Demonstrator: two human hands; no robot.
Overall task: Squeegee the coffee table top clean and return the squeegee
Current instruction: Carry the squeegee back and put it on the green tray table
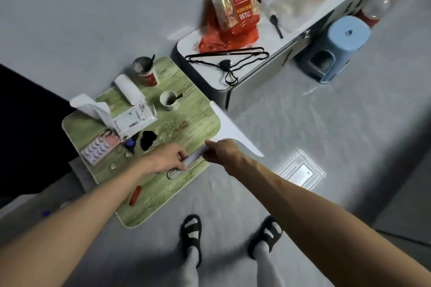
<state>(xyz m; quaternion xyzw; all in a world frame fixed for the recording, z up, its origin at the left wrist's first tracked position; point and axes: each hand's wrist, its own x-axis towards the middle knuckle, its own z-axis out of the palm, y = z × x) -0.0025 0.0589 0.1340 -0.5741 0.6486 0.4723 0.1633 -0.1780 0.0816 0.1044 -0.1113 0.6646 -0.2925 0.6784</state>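
Note:
A white squeegee (233,130) with a long flat blade hangs off the right edge of the small green wood-grain coffee table (191,123). Its pale handle runs between my two hands. My left hand (169,158) is closed around the lower end of the handle, above the table's front half. My right hand (224,151) grips the handle where it meets the blade, just past the table's right edge. A dark loop at the handle's end shows below my left hand.
On the table stand a red cup (147,72), a white cup (168,100), a tissue pack (102,112), a white roll, false lashes (96,152), a black patch (148,140) and a red lighter (135,195). A white cabinet (254,70) holds snack bags and a hanger. A blue stool (333,49) stands on the right.

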